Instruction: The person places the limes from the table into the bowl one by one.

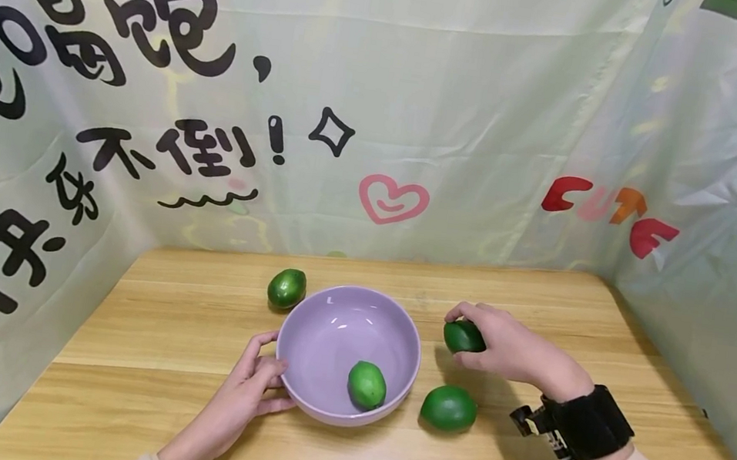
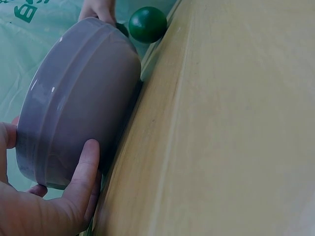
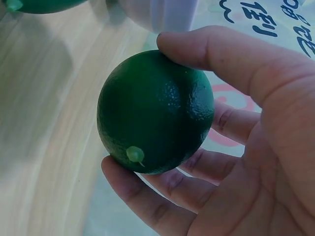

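Observation:
A lilac bowl (image 1: pixel 344 335) stands on the wooden table, with one bright green lime (image 1: pixel 367 385) lying inside near its front wall. My left hand (image 1: pixel 247 381) holds the bowl at its left side, thumb at the rim and fingers against the outer wall (image 2: pixel 74 98). To the right of the bowl, my right hand (image 1: pixel 512 346) grips a dark green lime (image 3: pixel 155 110) between thumb and fingers; its pale stem end shows in the right wrist view. Just in front of that hand, another lime (image 1: pixel 449 408) rests on the table.
A darker, glossy green fruit (image 1: pixel 287 288) lies behind the bowl's left side. The wooden tabletop (image 1: pixel 189 315) ends at printed cloth (image 1: pixel 483 105) hanging along the back and both sides. A black strap with a small device (image 1: pixel 587 426) sits on the right wrist.

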